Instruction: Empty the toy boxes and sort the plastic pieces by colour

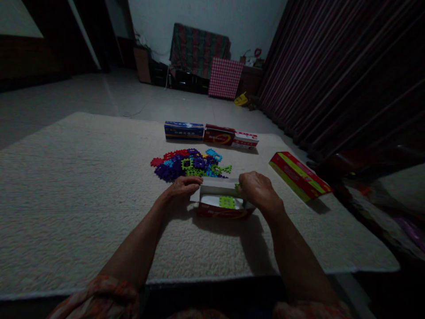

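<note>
Beyond open box [224, 213]: heaped pieces [179, 165], three boxes [219, 134].

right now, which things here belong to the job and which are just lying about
Job, it seems: open box, green piece inside, pile of pieces, perhaps the other boxes
Lying about, it seems: checked cloth, striped cloth, yellow thing

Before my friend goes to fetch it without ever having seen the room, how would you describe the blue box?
On the pale mat, look past the colourful pile towards the far edge. The blue box stands there, left of a dark red box and a red-and-white box. Its blue colour sets it apart from both.
</note>
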`<state>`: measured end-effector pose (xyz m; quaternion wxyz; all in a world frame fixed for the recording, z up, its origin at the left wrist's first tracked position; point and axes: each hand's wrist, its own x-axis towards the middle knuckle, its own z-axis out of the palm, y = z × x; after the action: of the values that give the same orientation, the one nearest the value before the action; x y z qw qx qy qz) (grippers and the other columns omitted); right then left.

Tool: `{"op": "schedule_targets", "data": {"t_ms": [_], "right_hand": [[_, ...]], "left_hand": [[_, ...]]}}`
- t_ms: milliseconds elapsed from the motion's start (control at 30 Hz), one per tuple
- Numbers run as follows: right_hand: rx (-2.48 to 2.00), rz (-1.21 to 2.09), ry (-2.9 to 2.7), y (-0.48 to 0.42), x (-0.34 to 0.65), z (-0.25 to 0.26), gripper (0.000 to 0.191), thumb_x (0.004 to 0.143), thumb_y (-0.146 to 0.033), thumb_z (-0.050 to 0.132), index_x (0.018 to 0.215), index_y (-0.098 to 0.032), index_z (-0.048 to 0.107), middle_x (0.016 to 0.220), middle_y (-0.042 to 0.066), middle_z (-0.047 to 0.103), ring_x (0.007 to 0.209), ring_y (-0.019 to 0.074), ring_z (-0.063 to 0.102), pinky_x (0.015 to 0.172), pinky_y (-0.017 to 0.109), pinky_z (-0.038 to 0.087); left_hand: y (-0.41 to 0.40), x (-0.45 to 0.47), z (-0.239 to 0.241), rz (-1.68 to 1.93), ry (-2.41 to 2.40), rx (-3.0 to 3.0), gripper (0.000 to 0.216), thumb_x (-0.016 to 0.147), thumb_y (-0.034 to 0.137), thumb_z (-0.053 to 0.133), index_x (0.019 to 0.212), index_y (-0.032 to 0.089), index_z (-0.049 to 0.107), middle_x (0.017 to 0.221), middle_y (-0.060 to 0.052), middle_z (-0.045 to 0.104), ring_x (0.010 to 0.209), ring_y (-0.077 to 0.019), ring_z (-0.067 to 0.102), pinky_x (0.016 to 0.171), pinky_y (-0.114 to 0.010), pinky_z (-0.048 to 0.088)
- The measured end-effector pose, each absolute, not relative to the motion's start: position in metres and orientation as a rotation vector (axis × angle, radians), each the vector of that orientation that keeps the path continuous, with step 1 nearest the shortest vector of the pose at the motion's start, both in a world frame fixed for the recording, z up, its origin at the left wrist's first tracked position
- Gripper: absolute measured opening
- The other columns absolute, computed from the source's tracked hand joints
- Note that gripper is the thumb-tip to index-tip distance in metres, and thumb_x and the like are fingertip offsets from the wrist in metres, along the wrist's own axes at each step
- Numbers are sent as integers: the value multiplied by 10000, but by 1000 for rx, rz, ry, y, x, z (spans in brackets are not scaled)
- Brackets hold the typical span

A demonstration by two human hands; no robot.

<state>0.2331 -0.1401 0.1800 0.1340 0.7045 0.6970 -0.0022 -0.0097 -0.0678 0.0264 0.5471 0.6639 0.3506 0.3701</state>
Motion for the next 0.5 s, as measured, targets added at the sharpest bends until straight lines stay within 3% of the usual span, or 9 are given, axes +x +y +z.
{"op": "schedule_targets", "data": {"t_ms": [200, 367, 500], "right_hand": [[2126, 35, 2251, -113, 218, 186, 309, 928, -200, 503, 1086, -145, 763, 1058, 178, 762, 990, 273, 718, 805, 315, 504], [2173, 32, 2536, -101, 221, 174, 328, 934, -293, 568, 1205, -170, 707, 1132, 115, 752, 1031, 224, 684, 871, 289, 482], [2042, -190, 2239, -117, 229, 164, 291, 898, -395, 635, 1035, -182, 778, 1050, 129, 769, 988, 251, 707, 813, 305, 504]], "left_hand": [[-70, -9, 27, 895, 828, 1543, 363, 714, 494, 776, 957, 225, 804, 1280, -129, 700, 1276, -363, 579, 1139, -529, 374], [-68, -9, 26, 886, 826, 1558, 311, 737, 440, 749, 959, 229, 804, 1278, -118, 702, 1267, -331, 590, 1131, -503, 385], [-67, -9, 25, 877, 813, 1570, 297, 746, 433, 740, 969, 247, 802, 1270, -101, 707, 1272, -327, 587, 1135, -501, 387]]}}
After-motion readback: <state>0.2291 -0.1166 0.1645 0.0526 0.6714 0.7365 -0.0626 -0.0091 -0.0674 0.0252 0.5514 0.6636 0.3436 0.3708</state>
